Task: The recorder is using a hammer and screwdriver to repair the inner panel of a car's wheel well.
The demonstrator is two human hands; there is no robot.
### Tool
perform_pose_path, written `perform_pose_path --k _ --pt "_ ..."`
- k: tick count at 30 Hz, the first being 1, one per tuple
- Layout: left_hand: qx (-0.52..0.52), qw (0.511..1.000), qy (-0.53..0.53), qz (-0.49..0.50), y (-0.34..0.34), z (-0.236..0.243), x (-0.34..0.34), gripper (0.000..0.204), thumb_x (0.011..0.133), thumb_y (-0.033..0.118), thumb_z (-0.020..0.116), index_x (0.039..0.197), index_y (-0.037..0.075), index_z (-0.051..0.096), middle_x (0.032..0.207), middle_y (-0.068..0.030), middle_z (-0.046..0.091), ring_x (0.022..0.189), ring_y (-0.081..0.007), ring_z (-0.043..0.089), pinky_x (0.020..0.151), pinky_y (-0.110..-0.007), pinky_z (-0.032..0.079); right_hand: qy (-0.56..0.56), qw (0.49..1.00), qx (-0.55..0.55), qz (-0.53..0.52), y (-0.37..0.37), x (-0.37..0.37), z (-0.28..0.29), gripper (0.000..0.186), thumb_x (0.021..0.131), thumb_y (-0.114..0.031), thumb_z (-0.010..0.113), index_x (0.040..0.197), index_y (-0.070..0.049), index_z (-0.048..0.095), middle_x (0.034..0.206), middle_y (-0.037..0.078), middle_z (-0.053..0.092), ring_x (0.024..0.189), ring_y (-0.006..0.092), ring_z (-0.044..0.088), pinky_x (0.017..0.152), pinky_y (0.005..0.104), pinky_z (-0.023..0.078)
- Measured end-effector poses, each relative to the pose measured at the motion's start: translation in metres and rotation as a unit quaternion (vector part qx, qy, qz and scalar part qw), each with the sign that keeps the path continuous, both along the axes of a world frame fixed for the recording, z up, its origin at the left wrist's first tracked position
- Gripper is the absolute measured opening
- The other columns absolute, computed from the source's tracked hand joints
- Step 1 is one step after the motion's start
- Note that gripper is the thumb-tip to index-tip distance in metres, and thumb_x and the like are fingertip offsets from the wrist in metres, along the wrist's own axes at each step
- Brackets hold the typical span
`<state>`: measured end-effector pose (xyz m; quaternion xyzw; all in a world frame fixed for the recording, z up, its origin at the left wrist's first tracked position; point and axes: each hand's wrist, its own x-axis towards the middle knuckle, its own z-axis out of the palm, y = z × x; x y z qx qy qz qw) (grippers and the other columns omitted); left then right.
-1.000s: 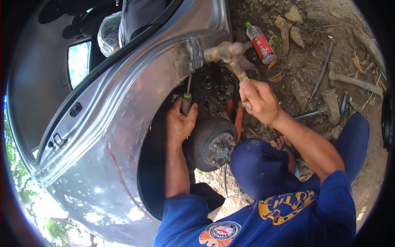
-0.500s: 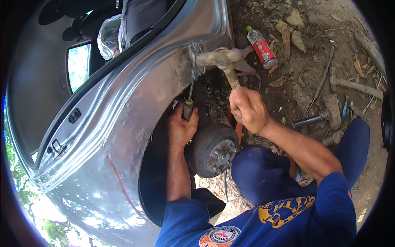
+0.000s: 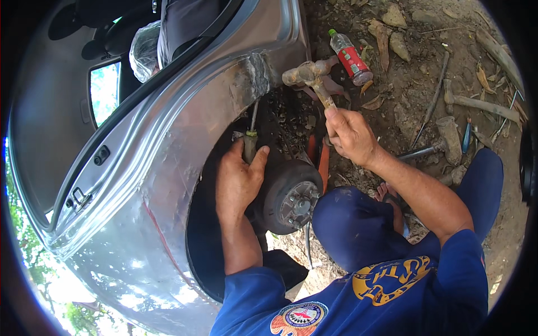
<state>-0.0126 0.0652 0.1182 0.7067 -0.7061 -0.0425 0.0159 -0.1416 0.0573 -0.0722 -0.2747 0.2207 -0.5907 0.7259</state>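
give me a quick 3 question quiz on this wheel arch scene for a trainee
1. True or false: the right hand grips a hammer by its handle.
2. Which tool does the left hand hold inside the wheel arch? A) a screwdriver-like tool with its shaft pointing up B) a paintbrush C) a tyre pump
3. Fill in: on the dirt beyond the hammer head lies a plastic ______ with a red label and green cap.

Key:
1. True; the head is raised near the rusty edge of the silver car body.
2. A; the hand sits just beside the bare brake drum.
3. bottle
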Motion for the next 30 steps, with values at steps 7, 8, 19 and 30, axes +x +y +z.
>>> perform_pose_path --k 7,8,19,30 --pt "0.058 0.994 -0.085 0.033 -0.012 0.015 -0.031 0.024 0.080 0.018 0.065 0.083 -0.004 0.056 0.064 -0.0205 0.056 0.059 -0.0349 0.055 0.059 -0.039 0.045 0.000 1.000 0.001 -0.010 -0.001 -0.006 -0.008 0.047 0.094 -0.047 0.041 0.066 -0.009 0.039 0.054 -0.004 0.033 0.041 0.0038 0.032 0.036 0.0203 0.026" --pt "0.057 0.994 -0.088 0.036 -0.013 0.015 -0.028 0.024 0.080 0.018 0.065 0.083 -0.004 0.056 0.064 -0.0205 0.056 0.059 -0.0349 0.055 0.059 -0.039 0.045 -0.002 1.000 -0.002 -0.012 -0.001 -0.005 -0.008 0.047 0.095 -0.046 0.041 0.066 -0.009 0.039 0.054 -0.004 0.033 0.042 0.0037 0.032 0.036 0.0203 0.026" --pt "-0.016 0.993 -0.112 -0.036 -0.022 0.003 0.007 0.023 0.076 0.018 0.065 0.092 0.003 0.060 0.077 -0.0196 0.060 0.074 -0.0363 0.060 0.066 -0.039 0.047 -0.041 0.997 -0.057 -0.042 -0.021 -0.002 0.015 0.045 0.095 -0.042 0.042 0.066 -0.008 0.040 0.054 -0.003 0.036 0.042 0.0041 0.032 0.037 0.0202 0.026" --pt "-0.026 0.993 -0.093 -0.065 -0.023 0.001 0.016 0.022 0.076 0.018 0.064 0.091 0.003 0.059 0.080 -0.0195 0.060 0.078 -0.0366 0.060 0.068 -0.039 0.047 -0.194 0.978 -0.020 -0.069 -0.017 0.011 0.030 0.046 0.096 -0.038 0.042 0.063 -0.007 0.043 0.056 -0.003 0.038 0.050 0.0062 0.036 0.046 0.0252 0.032"
